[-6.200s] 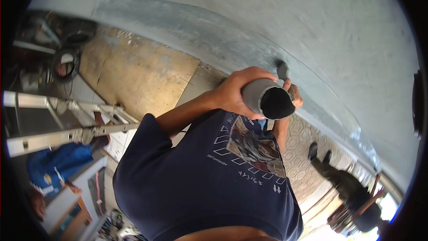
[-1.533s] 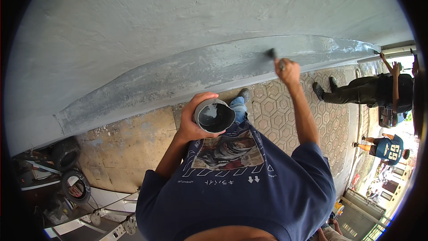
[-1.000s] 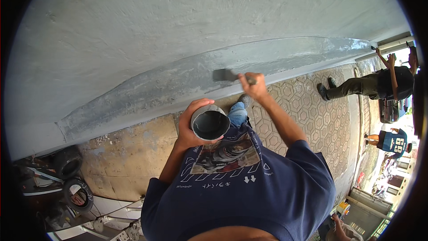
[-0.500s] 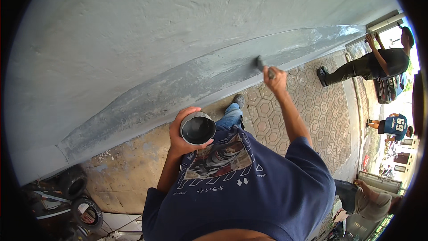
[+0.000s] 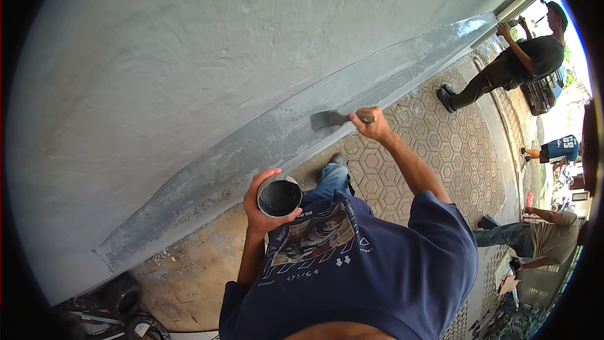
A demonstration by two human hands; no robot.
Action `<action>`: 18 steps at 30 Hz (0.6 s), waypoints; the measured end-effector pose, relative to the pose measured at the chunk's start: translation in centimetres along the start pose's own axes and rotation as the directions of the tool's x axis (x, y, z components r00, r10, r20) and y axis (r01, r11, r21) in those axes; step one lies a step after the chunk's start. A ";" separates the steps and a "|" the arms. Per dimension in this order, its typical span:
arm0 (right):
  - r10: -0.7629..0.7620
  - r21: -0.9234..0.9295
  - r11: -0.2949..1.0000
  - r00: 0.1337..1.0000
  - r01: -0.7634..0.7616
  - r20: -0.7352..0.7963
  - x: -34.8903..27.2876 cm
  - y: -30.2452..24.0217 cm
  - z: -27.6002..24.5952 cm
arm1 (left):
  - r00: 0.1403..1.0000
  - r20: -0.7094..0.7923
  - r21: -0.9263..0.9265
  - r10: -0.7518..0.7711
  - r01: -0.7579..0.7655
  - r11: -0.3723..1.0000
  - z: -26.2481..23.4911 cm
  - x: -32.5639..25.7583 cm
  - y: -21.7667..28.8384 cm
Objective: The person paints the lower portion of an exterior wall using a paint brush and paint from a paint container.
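Observation:
My left hand point(image 5: 259, 204) is wrapped round a round cup point(image 5: 280, 196) with dark grey paint in it, held in front of my chest. Its mouth faces up toward me. In my right hand point(image 5: 374, 124) is the handle of a paintbrush point(image 5: 340, 118), whose wide grey bristles lie against the lower strip of the wall point(image 5: 245, 141). That strip is a darker, patchy grey, with a wavy upper edge below the lighter grey wall above it. My fingers hide part of the brush handle.
Hexagonal paving point(image 5: 434, 145) runs along the wall's foot, and a worn tan floor patch point(image 5: 182, 277) lies at the left. Old tyres point(image 5: 123, 296) are piled at lower left. A person in black point(image 5: 528, 56) stands by the wall's far end; two others are farther right.
My right hand has brought the brush leftward and a little down along the strip, its bristles now showing broadside. The cup stays in my left hand. The view has shifted slightly.

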State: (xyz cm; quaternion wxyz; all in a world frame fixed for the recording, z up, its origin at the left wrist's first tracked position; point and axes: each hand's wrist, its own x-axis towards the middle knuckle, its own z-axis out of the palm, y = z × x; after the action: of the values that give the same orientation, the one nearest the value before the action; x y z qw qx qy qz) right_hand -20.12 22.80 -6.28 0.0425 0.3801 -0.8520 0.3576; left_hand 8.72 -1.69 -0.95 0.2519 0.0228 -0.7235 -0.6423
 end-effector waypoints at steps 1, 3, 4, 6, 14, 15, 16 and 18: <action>0.035 -0.047 0.998 0.999 -0.035 -0.005 0.7 1.6 -1.8 | 1.000 -0.019 -0.020 -0.005 0.004 1.000 0.5 0.4 -0.1; 0.085 -0.148 0.985 0.995 -0.092 -0.056 1.6 5.1 -5.3 | 0.999 -0.033 -0.040 -0.033 0.032 0.999 1.5 0.9 0.2; 0.094 -0.202 0.973 0.990 -0.113 -0.101 2.0 7.2 -6.7 | 0.997 -0.051 -0.060 -0.065 0.062 0.996 1.9 1.3 0.1; 0.044 -0.267 0.958 0.977 -0.100 -0.210 3.1 10.8 -9.2 | 0.997 -0.058 -0.043 -0.050 0.048 0.998 2.6 1.6 -0.2; 0.111 -0.547 0.748 0.884 -0.375 -0.454 4.5 21.7 -14.2 | 0.993 -0.097 0.069 -0.061 0.067 0.995 8.7 4.9 -0.4; 0.063 -0.529 0.790 0.900 -0.309 -0.432 4.3 21.8 -13.2 | 0.991 -0.109 0.050 -0.078 0.084 0.995 10.2 5.7 0.0; -0.009 -0.488 0.849 0.920 -0.200 -0.392 4.0 20.9 -11.9 | 0.988 -0.120 0.034 -0.098 0.103 0.994 11.5 6.4 0.3; -0.169 -0.465 0.885 0.948 0.025 -0.271 3.1 18.3 -7.6 | 0.991 -0.114 0.013 -0.077 0.079 0.997 14.2 7.7 0.4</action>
State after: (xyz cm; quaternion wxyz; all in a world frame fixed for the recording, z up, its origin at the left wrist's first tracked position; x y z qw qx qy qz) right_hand -36.29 34.09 -10.14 0.2787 0.3426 -0.8747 0.1994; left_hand -3.47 8.72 1.35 0.2670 0.0897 -0.7120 -0.6432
